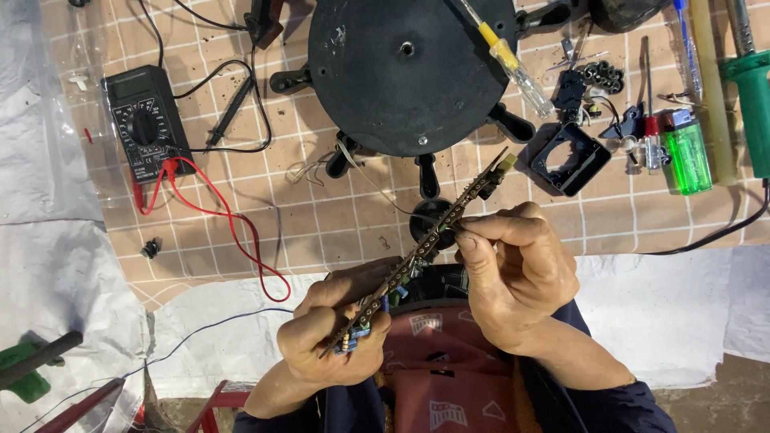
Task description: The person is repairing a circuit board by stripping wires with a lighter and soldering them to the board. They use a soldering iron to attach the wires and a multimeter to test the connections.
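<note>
Counter [337, 216] covered in tan tiled-pattern cloth, white plastic sheeting along near and left edges. Circuit board [425, 248] held edge-on, near centre: left hand [333, 337] clenched around lower end, right hand [513, 273] pinching middle. Black multimeter [144, 124] far left; green lighter [688, 151] far right.

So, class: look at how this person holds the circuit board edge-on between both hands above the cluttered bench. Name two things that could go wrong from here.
1. The circuit board is pinched only at its edges by the left hand and right hand; it might slip, or flex and strain its solder joints.
2. A thin wire seems to trail from the board toward the black round base; pulling the board away could snap it.
</note>
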